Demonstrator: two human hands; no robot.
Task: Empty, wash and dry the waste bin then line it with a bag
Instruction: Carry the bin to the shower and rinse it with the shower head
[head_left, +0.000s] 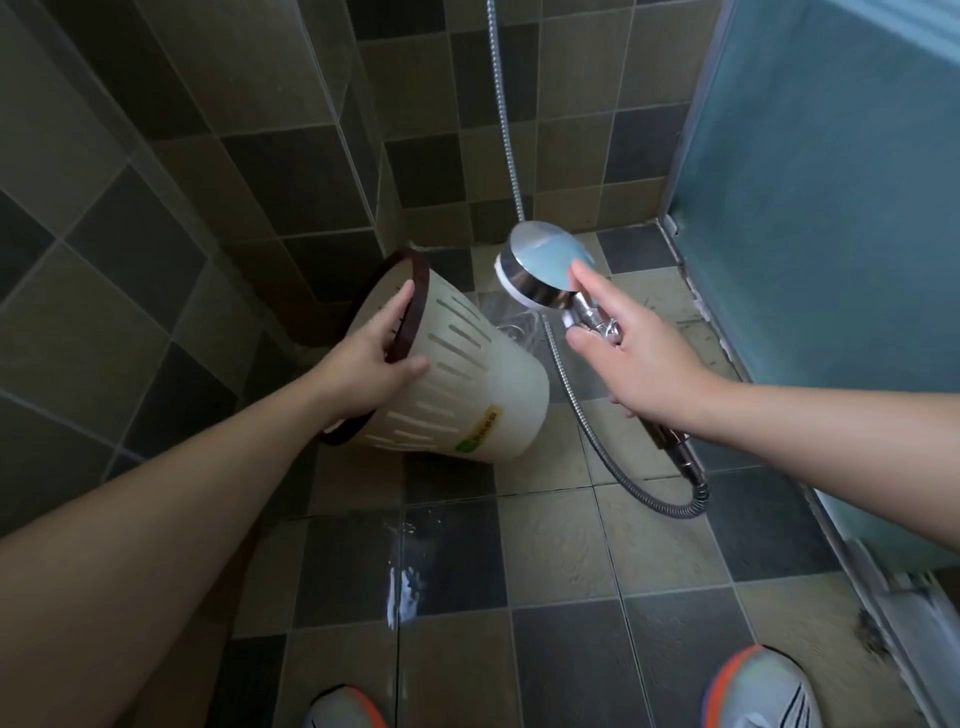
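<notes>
The waste bin (457, 374) is gripped at its dark brown rim (410, 306) by the left hand (363, 364), fingers hooked inside the mouth and thumb pressed on the outer wall. It is held tipped on its side above the tiled floor (561, 551), mouth toward nine o'clock and base toward three o'clock, a little left of centre. At two o'clock from the bin, the right hand (639, 358) wraps the chrome handle of the shower head (545, 270), forefinger stretched along the back of the round head. The head's face turns down and toward the bin's closed end. Its metal hose (618, 467) loops down to five o'clock over the floor, then climbs the wall at twelve o'clock.

The step looks like rinsing. To do it well, I would swing the mouth round toward the spray so water reaches inside, then turn the bin by its rim so each slot gets flushed. Keeping the base low would let water drain through the openings.

The bin is cream plastic and tapered. Rows of narrow vertical slots run round its upper wall, and a green and yellow label (480, 428) sits near the solid base. Wet patches shine on the floor at six o'clock, beyond two shoes (758, 691).
</notes>
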